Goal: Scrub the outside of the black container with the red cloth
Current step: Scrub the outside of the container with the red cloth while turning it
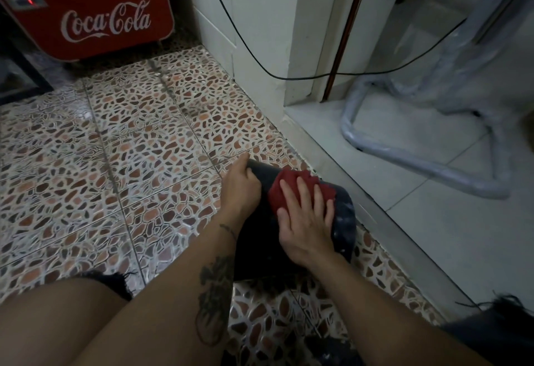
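Down on the pebble-patterned tile floor [138, 140], the black container [344, 215] lies on its side between the person's knees, close to the raised grey threshold [372, 209] that runs along its right. Its dark outer wall faces up and carries pale specks and smears toward the right end.

The left hand [241, 185] grips the far-left edge of the container, fingers curled over the rim and thumb pointing away from the body, so it is clenched on the container. A tattooed forearm leads back from it toward the lower middle of the view.

The right hand [306, 218] lies flat and spread on top of the red cloth [300, 183], palm down, pressing the bunched cloth against the container's upper side. The fingers are splayed rather than closed, holding the cloth by pressure; crumpled folds of it stick out beyond the fingertips.

Farther off, a red Coca-Cola cooler [89, 15] stands at the upper left against the white wall [260, 47]. A black cable [303, 78] droops across the wall corner and the doorway. Beyond the threshold, on pale tiles, sits a metal tube frame wrapped in plastic [404, 160]
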